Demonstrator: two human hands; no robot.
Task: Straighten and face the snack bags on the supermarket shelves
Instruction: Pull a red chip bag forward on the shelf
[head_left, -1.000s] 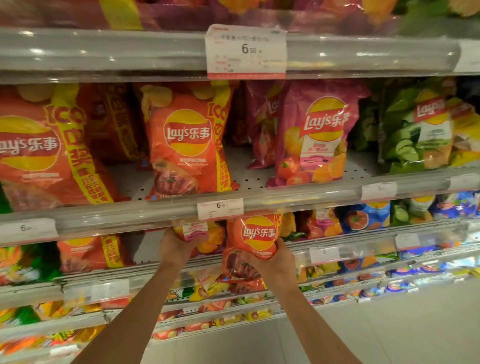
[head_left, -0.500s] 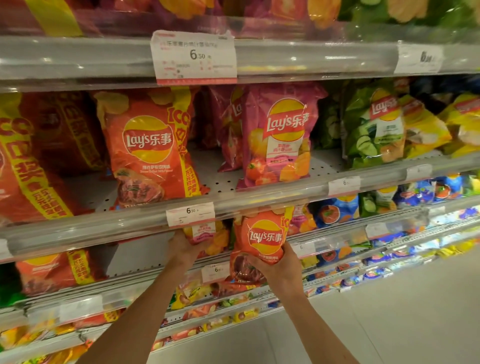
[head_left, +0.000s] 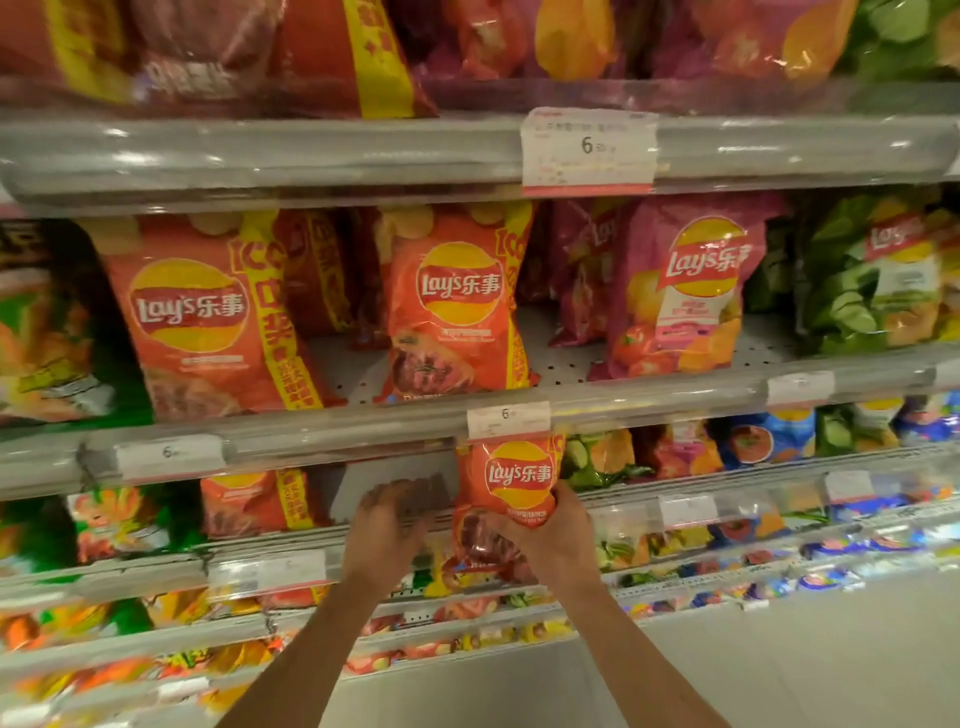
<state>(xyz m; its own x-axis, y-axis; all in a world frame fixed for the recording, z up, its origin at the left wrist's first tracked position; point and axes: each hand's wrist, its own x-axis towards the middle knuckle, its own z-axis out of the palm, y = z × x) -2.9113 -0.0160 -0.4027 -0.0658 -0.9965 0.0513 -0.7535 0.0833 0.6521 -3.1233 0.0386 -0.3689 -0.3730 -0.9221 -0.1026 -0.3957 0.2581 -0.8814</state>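
The right hand (head_left: 550, 540) grips an orange bag (head_left: 511, 488) by its lower half, fingers curled round it, logo facing out, just under the shelf rail (head_left: 332, 426). The left hand (head_left: 387, 525) sits at the bag's 9 o'clock, in the gap before the next orange bag; it is blurred, fingers loosely bent, and whether they touch anything cannot be told. The bag's top edge meets the price tag (head_left: 508, 419) at its 12 o'clock, so pushing it in could snag the tag or crumple the top. A squeeze this low may crush chips, and the bag could lean into the gap
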